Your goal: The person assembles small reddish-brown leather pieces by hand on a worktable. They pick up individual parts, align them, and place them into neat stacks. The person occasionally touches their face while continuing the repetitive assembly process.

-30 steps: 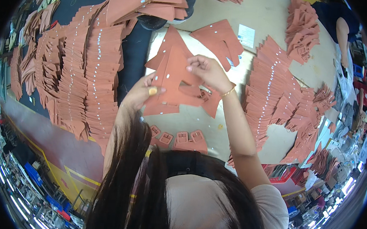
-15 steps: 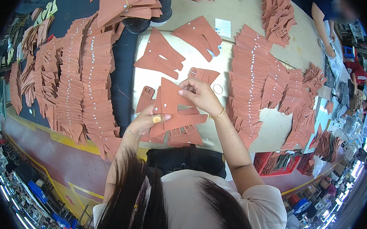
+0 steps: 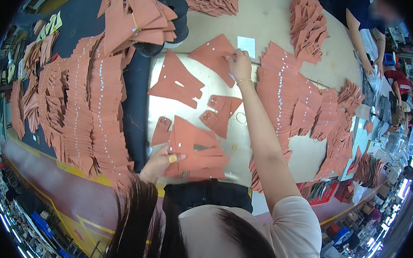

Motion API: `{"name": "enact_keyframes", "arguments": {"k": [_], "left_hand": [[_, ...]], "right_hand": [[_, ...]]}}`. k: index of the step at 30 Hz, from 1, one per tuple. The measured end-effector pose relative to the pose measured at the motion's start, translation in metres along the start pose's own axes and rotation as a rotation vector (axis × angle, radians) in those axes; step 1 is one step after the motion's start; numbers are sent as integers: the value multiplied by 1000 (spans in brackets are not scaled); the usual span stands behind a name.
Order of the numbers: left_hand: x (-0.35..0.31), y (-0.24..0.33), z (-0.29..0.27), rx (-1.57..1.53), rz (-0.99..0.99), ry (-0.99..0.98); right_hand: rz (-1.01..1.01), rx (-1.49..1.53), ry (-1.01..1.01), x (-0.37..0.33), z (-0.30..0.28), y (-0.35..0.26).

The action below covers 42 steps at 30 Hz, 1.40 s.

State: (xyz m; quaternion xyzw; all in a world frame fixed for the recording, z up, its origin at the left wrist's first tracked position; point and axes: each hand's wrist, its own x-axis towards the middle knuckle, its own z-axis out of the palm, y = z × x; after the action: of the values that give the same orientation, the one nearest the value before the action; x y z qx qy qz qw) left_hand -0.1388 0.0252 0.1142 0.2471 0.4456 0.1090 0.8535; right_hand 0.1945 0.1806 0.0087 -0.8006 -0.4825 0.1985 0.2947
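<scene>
My left hand [image 3: 158, 164] grips a small stack of reddish-brown leather cut pieces [image 3: 193, 140] with slotted ends, thumb on top, low over the pale board. Stretched out to the far side, my right hand [image 3: 240, 65] has its fingertips pinched at the right end of another cut piece [image 3: 212, 53]; the fingers partly cover that end. Left of it lies a similar slotted piece [image 3: 175, 81], flat on the board. Pieces with buckle-shaped ends [image 3: 223, 112] rest between my hands. A smaller buckle-ended piece [image 3: 162, 128] lies beside the held stack, partly covered by it.
Long overlapping rows of cut pieces run along the left [image 3: 108, 88] and right [image 3: 279, 86]. A tied bundle [image 3: 137, 16] sits on a dark spool [image 3: 178, 19] at the far left. A paper slip [image 3: 246, 46] lies by my right hand. Another person [image 3: 367, 25] works at the far right.
My right hand has left the pieces held by my left hand and reached away to the far cut piece. The left hand keeps its hold. The whole view has shifted slightly.
</scene>
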Motion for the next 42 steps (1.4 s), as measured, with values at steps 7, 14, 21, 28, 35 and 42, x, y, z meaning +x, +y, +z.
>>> {"name": "enact_keyframes", "arguments": {"k": [7, 14, 21, 28, 35, 42], "left_hand": [[12, 1, -5, -193, -89, 50], [19, 9, -9, -155, -118, 83], [22, 3, -13, -78, -102, 59], [17, 4, -19, 164, -121, -175], [13, 15, -10, 620, -127, -289], [10, 25, -10, 190, -192, -182]], "right_hand": [[149, -257, -81, 38, 18, 5], [209, -231, -145, 50, 17, 14], [-92, 20, -181, 26, -8, -11], [-208, 305, -380, -87, -79, -84], [-142, 246, -757, -98, -17, -91], [-146, -4, -592, -92, 70, -63]]}}
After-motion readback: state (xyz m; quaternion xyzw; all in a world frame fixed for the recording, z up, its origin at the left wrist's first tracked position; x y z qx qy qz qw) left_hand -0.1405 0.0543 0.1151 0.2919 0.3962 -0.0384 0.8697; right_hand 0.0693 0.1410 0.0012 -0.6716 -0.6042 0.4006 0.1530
